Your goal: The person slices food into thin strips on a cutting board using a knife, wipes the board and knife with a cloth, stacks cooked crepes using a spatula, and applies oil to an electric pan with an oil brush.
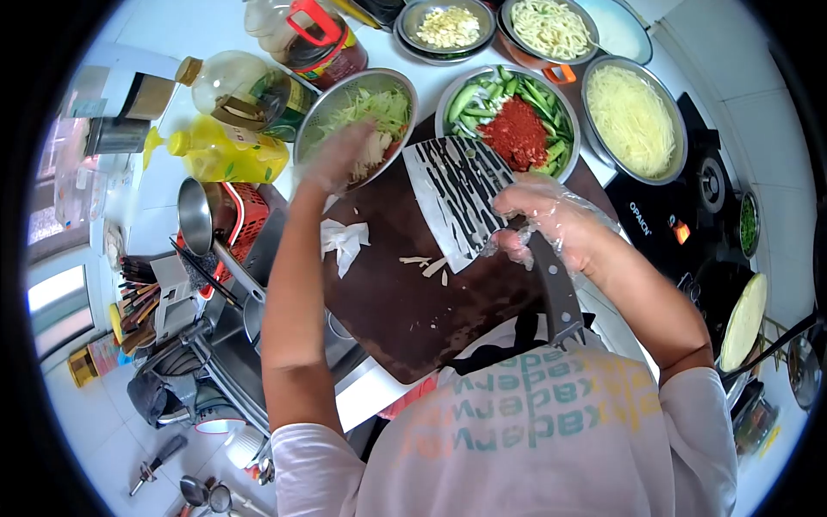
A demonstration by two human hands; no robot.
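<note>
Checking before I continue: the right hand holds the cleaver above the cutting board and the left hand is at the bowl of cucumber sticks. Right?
Wrong bowl: in the head view, the left hand is at the metal bowl of shredded vegetables. The rest holds.

Upper left, a yellow bottle (pixel 241 161) stood near a pan (pixel 195 217) and red basket (pixel 250 211); a stove (pixel 662 196) occupied the right; a window (pixel 59 297), far left.

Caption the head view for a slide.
Left hand at a bowl of shredded vegetables, right hand holding a cleaver over a brown cutting board.
</note>
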